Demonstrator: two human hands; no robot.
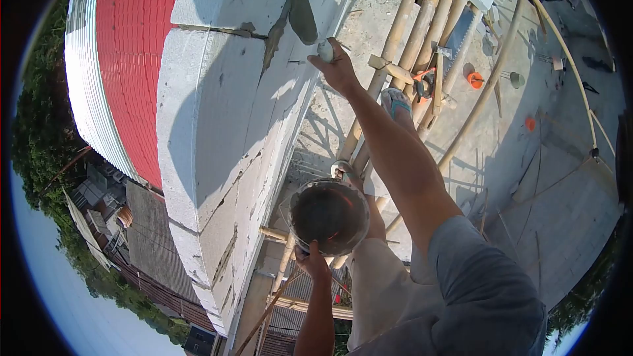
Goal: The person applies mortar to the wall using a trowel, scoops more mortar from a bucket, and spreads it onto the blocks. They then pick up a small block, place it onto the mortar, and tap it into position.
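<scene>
My right hand [337,69] is closed around the handle of a trowel [303,16]. Its grey blade lies against the face of a wall of white blocks [227,112], beside a joint with wet grey mortar [273,46]. A nail or thin pin sticks out of the wall just below the blade. Lower down, my left hand [314,262] grips the rim of a round, dark bucket [330,217], thumb over the edge. The bucket is close to my legs, and its contents are too dark to make out.
My sandalled feet [395,104] stand on bamboo poles [412,33] high up beside the wall. A handsaw [461,36] lies on the poles. Below are an orange bucket [475,80] and a concrete floor [491,118]. Beyond the wall is a red roof [135,46].
</scene>
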